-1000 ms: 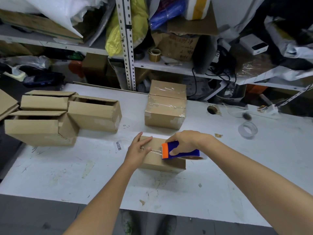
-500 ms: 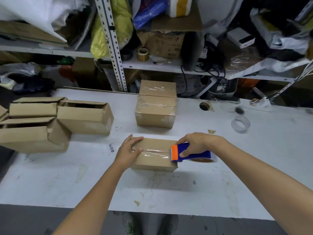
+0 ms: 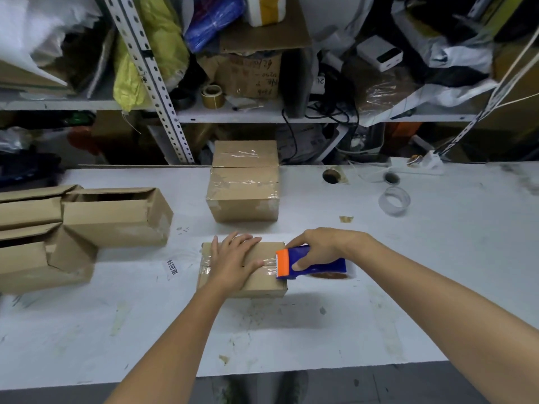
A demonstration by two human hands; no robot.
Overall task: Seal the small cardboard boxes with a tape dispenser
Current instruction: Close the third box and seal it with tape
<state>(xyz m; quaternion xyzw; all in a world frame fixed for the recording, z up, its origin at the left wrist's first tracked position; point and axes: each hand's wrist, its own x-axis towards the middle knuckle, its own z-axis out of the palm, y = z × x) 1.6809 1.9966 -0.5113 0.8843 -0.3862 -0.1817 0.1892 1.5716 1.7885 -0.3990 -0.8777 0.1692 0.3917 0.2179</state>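
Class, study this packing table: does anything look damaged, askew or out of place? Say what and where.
The open box at the table's near left has its right end crumpled and caved in. A loose printed label lies on the table, left of the box being taped.

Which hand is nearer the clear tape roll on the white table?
Right. The right hand grips the blue-and-orange tape dispenser, in front and left of the clear tape roll; the left hand rests flat on the small cardboard box, farther left.
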